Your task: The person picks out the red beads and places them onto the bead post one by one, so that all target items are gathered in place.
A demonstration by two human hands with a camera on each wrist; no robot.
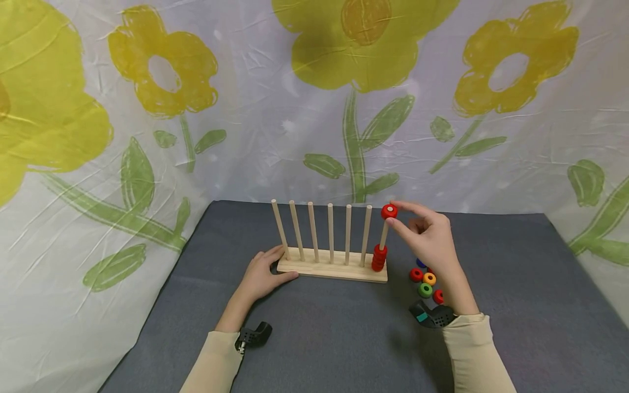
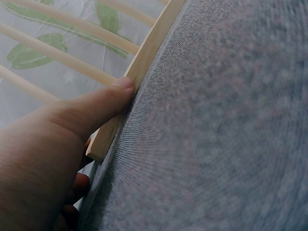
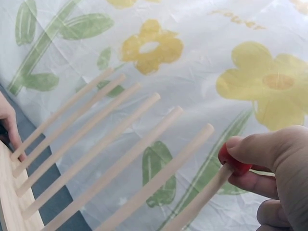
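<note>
A wooden peg stand (image 1: pixel 334 270) with several upright pegs stands on the dark cloth. My left hand (image 1: pixel 260 275) holds the base's left end, its thumb (image 2: pixel 108 103) along the front edge and the other fingers round the end and back. At the rightmost peg, my right hand (image 1: pixel 429 237) pinches a red bead (image 1: pixel 389 212) between thumb and forefinger. The peg's tip shows in this bead's hole, and in the right wrist view the same red bead (image 3: pixel 234 159) sits round the peg's top. Lower on that peg, several red beads (image 1: pixel 379 258) are stacked at the base.
Loose beads lie on the cloth right of the stand, under my right forearm: a green bead (image 1: pixel 425 290), an orange bead (image 1: pixel 429 279), a red bead (image 1: pixel 416 274), a partly hidden blue bead (image 1: pixel 420 263) and others. Behind the table hangs a flower-printed curtain (image 1: pixel 255 136).
</note>
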